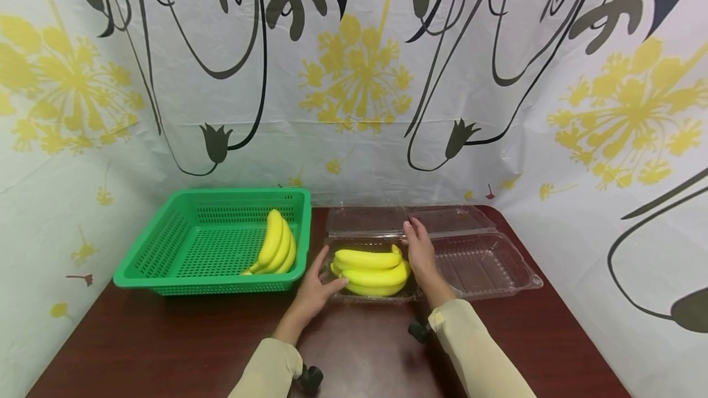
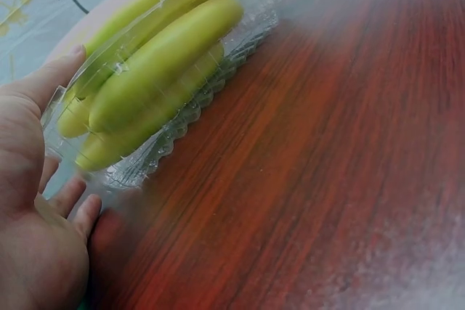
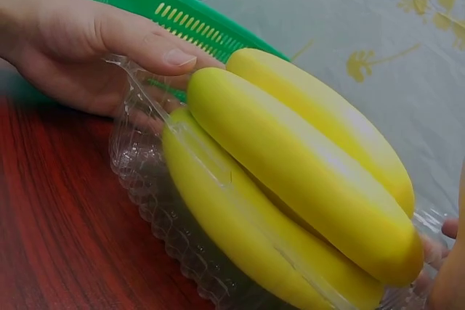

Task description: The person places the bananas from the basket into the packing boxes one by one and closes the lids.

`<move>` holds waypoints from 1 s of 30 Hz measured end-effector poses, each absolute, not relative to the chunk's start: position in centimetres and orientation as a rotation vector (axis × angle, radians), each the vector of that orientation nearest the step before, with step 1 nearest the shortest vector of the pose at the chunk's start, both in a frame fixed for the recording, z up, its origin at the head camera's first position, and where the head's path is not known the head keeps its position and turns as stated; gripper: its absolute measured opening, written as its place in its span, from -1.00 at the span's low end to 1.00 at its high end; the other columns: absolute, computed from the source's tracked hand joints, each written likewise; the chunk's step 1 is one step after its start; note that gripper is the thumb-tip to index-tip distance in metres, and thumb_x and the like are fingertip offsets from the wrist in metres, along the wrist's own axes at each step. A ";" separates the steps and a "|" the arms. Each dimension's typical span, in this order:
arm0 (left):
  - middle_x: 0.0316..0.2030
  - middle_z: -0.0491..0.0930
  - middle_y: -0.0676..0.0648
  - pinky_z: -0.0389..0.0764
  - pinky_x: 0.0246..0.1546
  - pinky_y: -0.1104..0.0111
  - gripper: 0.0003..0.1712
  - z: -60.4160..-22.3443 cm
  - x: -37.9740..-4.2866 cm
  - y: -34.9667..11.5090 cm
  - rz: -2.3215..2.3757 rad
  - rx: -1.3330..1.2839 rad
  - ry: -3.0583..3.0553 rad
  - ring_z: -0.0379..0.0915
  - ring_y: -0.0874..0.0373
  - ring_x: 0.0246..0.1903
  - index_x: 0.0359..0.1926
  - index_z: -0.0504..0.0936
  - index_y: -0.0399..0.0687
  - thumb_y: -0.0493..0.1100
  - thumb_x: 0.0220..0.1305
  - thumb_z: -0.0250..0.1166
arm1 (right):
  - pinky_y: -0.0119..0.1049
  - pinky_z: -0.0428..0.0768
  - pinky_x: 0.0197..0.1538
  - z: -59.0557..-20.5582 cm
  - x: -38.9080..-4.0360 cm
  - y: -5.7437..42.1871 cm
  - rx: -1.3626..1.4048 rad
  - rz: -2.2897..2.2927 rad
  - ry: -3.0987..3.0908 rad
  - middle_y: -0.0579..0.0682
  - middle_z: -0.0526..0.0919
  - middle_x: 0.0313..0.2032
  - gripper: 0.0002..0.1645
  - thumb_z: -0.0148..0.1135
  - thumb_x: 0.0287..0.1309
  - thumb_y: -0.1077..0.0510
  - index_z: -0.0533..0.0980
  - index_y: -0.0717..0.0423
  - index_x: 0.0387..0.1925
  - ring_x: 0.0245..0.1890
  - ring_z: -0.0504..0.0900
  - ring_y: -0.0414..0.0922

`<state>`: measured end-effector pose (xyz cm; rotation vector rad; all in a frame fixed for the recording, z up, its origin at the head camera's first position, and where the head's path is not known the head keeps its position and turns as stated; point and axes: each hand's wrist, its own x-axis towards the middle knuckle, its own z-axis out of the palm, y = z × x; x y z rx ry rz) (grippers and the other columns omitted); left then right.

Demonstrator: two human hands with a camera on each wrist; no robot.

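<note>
A bunch of yellow bananas (image 1: 370, 272) lies in a clear plastic clamshell box (image 2: 171, 139), its lid (image 1: 362, 220) tipped back toward the wall. My left hand (image 1: 312, 293) is at the box's left end, thumb reaching over the rim beside the bananas. In the left wrist view, the other fingers of this left hand (image 2: 36, 201) lie loosely against the outside of that end. Along the right end, my right hand (image 1: 422, 257) stretches forward, fingertips near the lid's corner. Only small parts of it show in the right wrist view.
A green plastic basket (image 1: 212, 289) stands at the left with another banana bunch (image 1: 276, 244) at its right side. To the right is a second clear clamshell box (image 1: 481, 263), lid folded back. A patterned curtain (image 1: 354, 158) backs the dark wooden table (image 1: 182, 336).
</note>
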<state>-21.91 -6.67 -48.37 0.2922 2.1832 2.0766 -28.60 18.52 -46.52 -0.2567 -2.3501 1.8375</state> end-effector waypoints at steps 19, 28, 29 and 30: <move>0.40 0.03 -0.40 0.49 0.07 -0.02 0.01 -48.3 -21.3 -6.8 2.096 0.305 2.177 0.10 -0.42 0.29 0.52 -0.04 -0.13 -0.22 0.20 0.38 | 0.05 0.37 0.22 -46.8 -27.5 18.2 -0.213 1.803 -2.213 0.14 0.41 0.26 -0.26 -0.04 0.38 -0.29 0.28 0.06 0.38 0.18 0.45 0.12; 0.40 0.05 -0.41 0.49 0.06 0.00 0.02 -48.4 -21.4 -6.8 2.113 0.314 2.162 0.11 -0.42 0.29 0.52 -0.04 -0.15 -0.24 0.19 0.38 | 0.05 0.37 0.22 -46.9 -27.6 18.3 -0.241 1.782 -2.226 0.14 0.37 0.31 -0.20 -0.05 0.35 -0.34 0.25 0.04 0.42 0.17 0.46 0.13; 0.40 0.05 -0.41 0.50 0.06 0.01 0.02 -48.4 -21.4 -6.8 2.112 0.313 2.162 0.11 -0.41 0.29 0.52 -0.04 -0.14 -0.24 0.18 0.38 | 0.04 0.36 0.23 -46.9 -27.6 18.4 -0.254 1.783 -2.234 0.13 0.37 0.32 -0.19 -0.04 0.34 -0.34 0.24 0.02 0.42 0.17 0.45 0.13; 0.40 0.04 -0.41 0.50 0.06 0.01 0.02 -48.4 -21.4 -6.8 2.111 0.312 2.160 0.11 -0.41 0.29 0.52 -0.04 -0.14 -0.24 0.18 0.38 | 0.05 0.35 0.25 -46.8 -27.6 18.4 -0.257 1.788 -2.241 0.14 0.36 0.32 -0.18 -0.03 0.33 -0.35 0.23 0.03 0.43 0.18 0.45 0.14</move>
